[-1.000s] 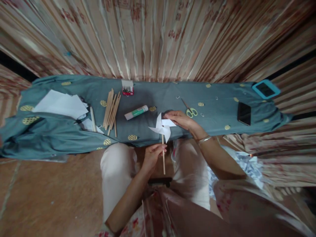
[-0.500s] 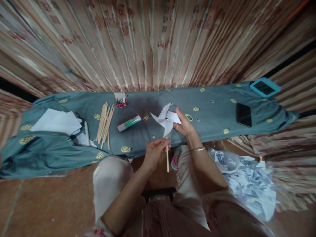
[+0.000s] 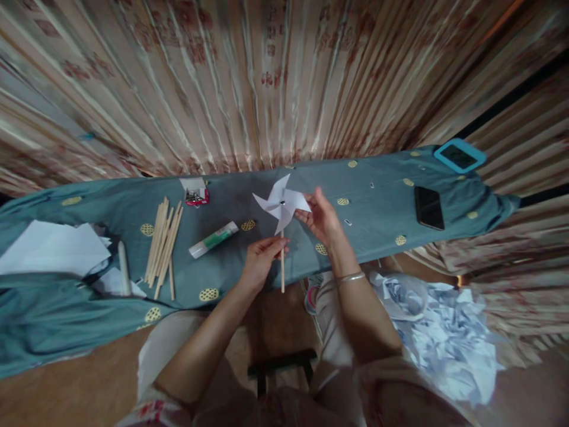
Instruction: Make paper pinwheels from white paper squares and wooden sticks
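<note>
A white paper pinwheel (image 3: pixel 288 201) with a shiny pin at its centre is upright on a thin wooden stick (image 3: pixel 283 273). My left hand (image 3: pixel 262 258) pinches that stick just below the blades. My right hand (image 3: pixel 322 219) is beside the right blade, thumb raised and fingers apart; the fingertips are at the blade's edge, and I cannot tell whether they touch it. To the left on the cloth lie a glue stick (image 3: pixel 214 239) and a small red box (image 3: pixel 197 197) of metal pins, its lid up.
Several wooden sticks (image 3: pixel 162 246), white paper sheets (image 3: pixel 53 249) and a white pen-like rod (image 3: pixel 123 267) lie on the left of the cloth-covered table (image 3: pixel 373 219). A phone (image 3: pixel 429 207) and a blue-framed device (image 3: pixel 460 155) lie right. Crumpled paper (image 3: pixel 448 332) fills a bag below.
My right thumb has come off the pinwheel's blade and the fingers have spread. The blades have turned slightly. The view has shifted, so the table items appear farther left.
</note>
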Demonstrator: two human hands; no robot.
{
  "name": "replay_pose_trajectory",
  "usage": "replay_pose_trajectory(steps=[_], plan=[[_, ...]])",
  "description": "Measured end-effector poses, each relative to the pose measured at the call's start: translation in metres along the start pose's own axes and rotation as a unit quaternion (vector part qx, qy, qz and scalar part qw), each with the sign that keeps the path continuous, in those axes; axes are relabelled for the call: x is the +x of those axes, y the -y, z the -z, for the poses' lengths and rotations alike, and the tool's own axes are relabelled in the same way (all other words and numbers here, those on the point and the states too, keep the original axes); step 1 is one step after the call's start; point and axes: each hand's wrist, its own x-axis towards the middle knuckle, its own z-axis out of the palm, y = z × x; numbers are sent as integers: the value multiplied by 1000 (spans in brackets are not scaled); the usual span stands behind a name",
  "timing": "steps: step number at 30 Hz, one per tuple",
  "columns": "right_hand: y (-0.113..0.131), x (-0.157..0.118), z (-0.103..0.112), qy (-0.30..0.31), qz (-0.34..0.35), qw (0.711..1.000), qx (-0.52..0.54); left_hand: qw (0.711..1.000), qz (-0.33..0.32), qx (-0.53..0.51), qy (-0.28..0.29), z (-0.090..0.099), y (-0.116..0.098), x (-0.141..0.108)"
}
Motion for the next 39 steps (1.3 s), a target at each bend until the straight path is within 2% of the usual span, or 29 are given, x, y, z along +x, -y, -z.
replay_pose_trajectory(steps=[8, 19, 25, 28, 34, 39], plan=[[-8, 3, -12, -12, -15, 999, 40, 1000, -15, 12, -20, 14, 1, 8], [-13, 1, -30, 67, -43, 997, -8, 997, -52, 16, -48, 18, -3, 14], [-15, -5, -40, 160, -30, 987, -20, 998, -54, 2, -40, 20, -3, 17], [-16, -7, -40, 179, -22, 983, -23, 998, -52, -6, -38, 19, -3, 17], [-24, 0, -34, 141, -16, 989, -29, 999, -38, -13, -31, 19, -4, 15], [-20, 5, -29, 99, -9, 995, -30, 1000, -13, 3, -28, 20, -2, 12]])
